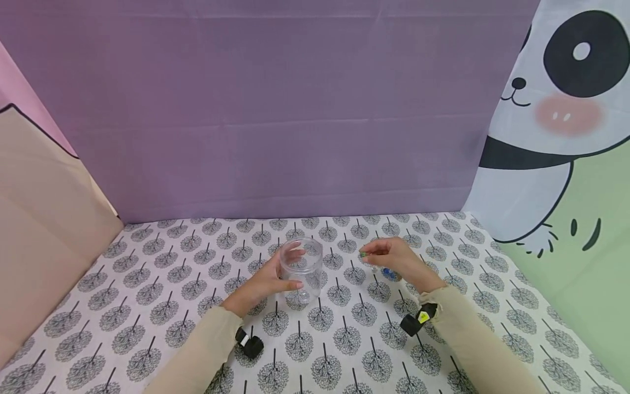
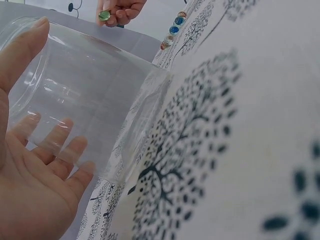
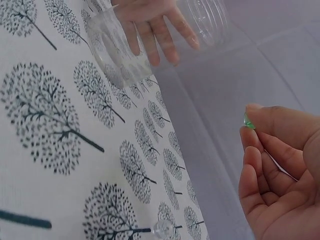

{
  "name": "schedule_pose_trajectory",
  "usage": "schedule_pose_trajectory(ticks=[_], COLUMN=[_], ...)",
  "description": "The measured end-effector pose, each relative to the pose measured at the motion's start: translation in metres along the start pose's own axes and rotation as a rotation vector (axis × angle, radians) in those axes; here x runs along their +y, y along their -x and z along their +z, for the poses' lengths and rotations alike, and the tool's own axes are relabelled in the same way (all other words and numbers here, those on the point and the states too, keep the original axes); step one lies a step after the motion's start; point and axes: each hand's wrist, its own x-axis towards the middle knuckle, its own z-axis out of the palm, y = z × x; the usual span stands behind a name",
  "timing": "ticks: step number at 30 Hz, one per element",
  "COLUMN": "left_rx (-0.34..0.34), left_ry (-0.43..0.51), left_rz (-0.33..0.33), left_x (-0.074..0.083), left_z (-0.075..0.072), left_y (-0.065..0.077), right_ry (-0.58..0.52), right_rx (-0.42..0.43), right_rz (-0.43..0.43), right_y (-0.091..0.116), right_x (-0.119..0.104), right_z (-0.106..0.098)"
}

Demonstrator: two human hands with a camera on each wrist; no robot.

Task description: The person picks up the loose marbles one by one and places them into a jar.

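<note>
A clear plastic jar [image 1: 311,273] stands upright on the patterned cloth, its round mouth facing up. My left hand [image 1: 268,278] holds it from the left, thumb on the near side and fingers spread round the far side. Through the wall of the jar [image 2: 95,95], nothing shows inside. To the right of the jar and apart from it, my right hand [image 1: 400,259] pinches a green glass marble [image 3: 248,121] between thumb and fingertip. Several more marbles [image 2: 173,30], blue, clear and reddish, lie on the cloth below the right hand, which partly covers them in the head view.
The white cloth [image 1: 325,372] printed with grey trees covers the table. A purple curtain [image 1: 295,120] hangs behind it, and a panda-printed sheet [image 1: 521,191] stands at the right. Each wrist wears a small black camera [image 1: 253,347] on a strap.
</note>
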Motion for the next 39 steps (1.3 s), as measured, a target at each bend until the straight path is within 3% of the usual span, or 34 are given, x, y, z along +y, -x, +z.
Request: schedule_pose_trajectory(ticks=[6,17,27,39], left_rx=[0.003,-0.001,0.015,0.006], left_ry=[0.000,0.014,-0.053,0.007], left_rz=[0.001,-0.002,-0.045,-0.019], left_x=[-0.001,-0.002,-0.003,0.000], left_z=[-0.001,-0.001,-0.002,0.000], left_y=[-0.001,-0.001,0.000,0.002], right_ry=[-0.008,0.015,-0.038,-0.079], right_rx=[-0.024,-0.006,-0.006,-0.045], right_rz=[-0.044,0.001,-0.017,-0.068], right_y=[-0.006,-0.008,-0.015,-0.017], right_x=[-0.003,-0.015,-0.023,-0.031], right_z=[0.004,0.013,0.019,0.027])
